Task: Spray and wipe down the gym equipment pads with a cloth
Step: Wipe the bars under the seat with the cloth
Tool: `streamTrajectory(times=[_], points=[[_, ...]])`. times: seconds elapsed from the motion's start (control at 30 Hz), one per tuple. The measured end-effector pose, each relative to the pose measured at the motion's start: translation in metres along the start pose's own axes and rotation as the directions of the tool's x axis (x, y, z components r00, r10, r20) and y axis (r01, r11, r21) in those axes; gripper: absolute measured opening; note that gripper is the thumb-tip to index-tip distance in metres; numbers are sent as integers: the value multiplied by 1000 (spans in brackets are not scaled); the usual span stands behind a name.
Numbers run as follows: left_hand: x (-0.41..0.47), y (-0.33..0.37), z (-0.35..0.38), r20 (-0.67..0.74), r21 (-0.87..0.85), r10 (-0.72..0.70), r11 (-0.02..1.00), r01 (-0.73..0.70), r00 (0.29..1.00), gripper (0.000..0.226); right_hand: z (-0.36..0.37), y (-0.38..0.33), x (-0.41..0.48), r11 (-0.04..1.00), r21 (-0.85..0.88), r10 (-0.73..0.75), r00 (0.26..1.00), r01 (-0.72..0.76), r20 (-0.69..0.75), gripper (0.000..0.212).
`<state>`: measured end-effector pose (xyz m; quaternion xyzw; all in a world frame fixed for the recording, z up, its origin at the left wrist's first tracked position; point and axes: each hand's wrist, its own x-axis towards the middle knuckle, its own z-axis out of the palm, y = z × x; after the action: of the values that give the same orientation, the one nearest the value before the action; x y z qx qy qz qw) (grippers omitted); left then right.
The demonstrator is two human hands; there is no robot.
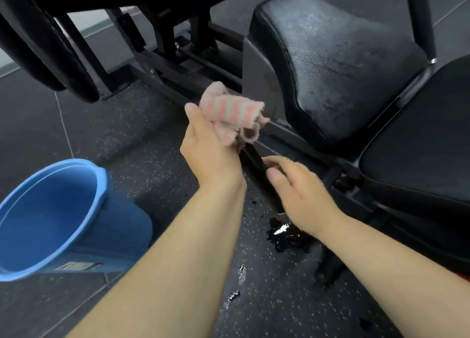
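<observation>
My left hand (211, 146) grips a bunched pink-and-grey striped cloth (234, 113) and holds it up above the floor, left of the machine. My right hand (297, 187) is lower and to the right; its fingers curl round a black bar or handle (254, 162) that runs down toward the floor. A black padded seat (338, 65), dull and streaked, stands right of the cloth. A second black pad (422, 139) lies at the far right. No spray bottle is in sight.
A blue plastic bucket (53, 210) stands tilted in view at lower left on the speckled black rubber floor (157, 174). Wet puddles (287, 233) lie under my right wrist. Black machine frame and plates (76, 40) fill the upper left.
</observation>
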<state>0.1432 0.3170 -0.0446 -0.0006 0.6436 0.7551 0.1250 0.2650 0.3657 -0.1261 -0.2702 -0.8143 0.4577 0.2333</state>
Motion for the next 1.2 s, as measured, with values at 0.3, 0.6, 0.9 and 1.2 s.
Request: streamTrajectory(times=[0.3, 0.6, 0.9, 1.2], points=[[-39, -66, -46, 270, 476, 220, 816, -329, 937, 37, 1, 78, -2, 874, -483, -54, 977, -54, -207, 53], [-38, -39, -15, 318, 358, 260, 858, -369, 912, 76, 3, 83, -2, 867, -497, -120, 958, -26, -261, 49], [-50, -73, -35, 336, 426, 218, 832, -354, 916, 27, 6, 87, -2, 849, -527, -146, 949, -25, -280, 48], [-34, -36, -35, 197, 204, 228, 942, -267, 953, 57, 5, 95, 2, 834, -552, -179, 946, -1, -271, 44]])
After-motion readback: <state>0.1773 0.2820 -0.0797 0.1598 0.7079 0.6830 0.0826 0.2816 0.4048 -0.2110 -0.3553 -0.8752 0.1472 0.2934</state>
